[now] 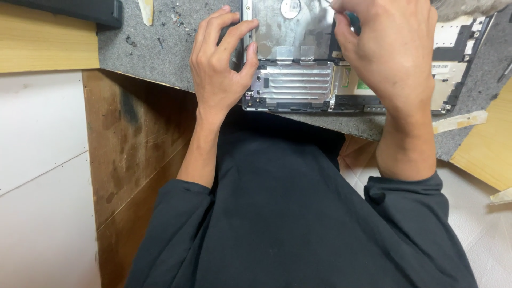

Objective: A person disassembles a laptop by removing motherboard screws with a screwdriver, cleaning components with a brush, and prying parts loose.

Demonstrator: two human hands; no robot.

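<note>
Opened laptop chassis (298, 88) flat on grey mat (154, 56), near edge of mat, just above the lap in dark long-sleeved top (288, 213); hard drive (290, 26) seated in the chassis's upper-left bay, silver foil panel (296, 82) just below it.

Left hand (216, 69) on chassis's left edge; fingers (237, 32) spread and curled, tips pressing the drive's left rim and bracket; not clenched round anything, more a brace, likely to stop the drive shifting under tool load.

Right hand (386, 50) over chassis's middle, just right of the drive; closed round a teal-handled tool (353, 22), probably a small screwdriver; thin shaft angled toward the drive's top-right corner; tip out of view, so contact point can't be told; pinch-style grip suits fine turning.

Right of chassis: pale strip (458, 121) on the mat's edge; wooden board (488, 146) beyond. Left of chassis: small dark screws and bits (160, 32) scattered on the mat, kept off the work but near; black flat object (80, 10) further left at the top; light wood surface (42, 40) beside it.
</note>
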